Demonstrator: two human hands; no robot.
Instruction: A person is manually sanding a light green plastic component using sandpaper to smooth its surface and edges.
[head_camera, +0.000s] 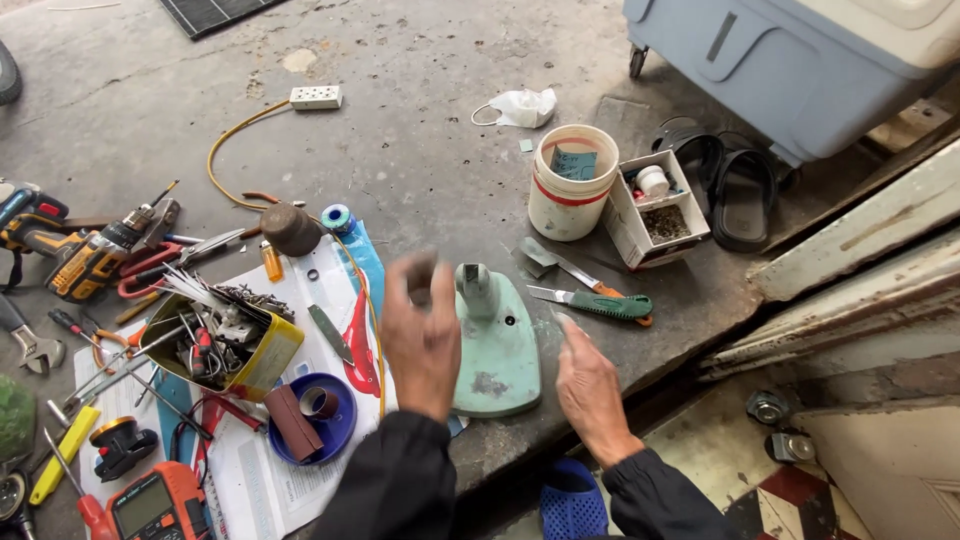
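**Hands poised over the green base**

Left hand (422, 335) hovers blurred, fingers loosely curled, apparently empty; right hand (588, 385) is open, holding nothing. Between them lies the pale green base (497, 345) on the concrete floor (420, 150). Best steadied flat before handling its upright post.

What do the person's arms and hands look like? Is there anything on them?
Both arms wear long dark, almost black sleeves that bunch at the wrists. The left hand and right hand are bare: no gloves, and no rings or watch that I can see.
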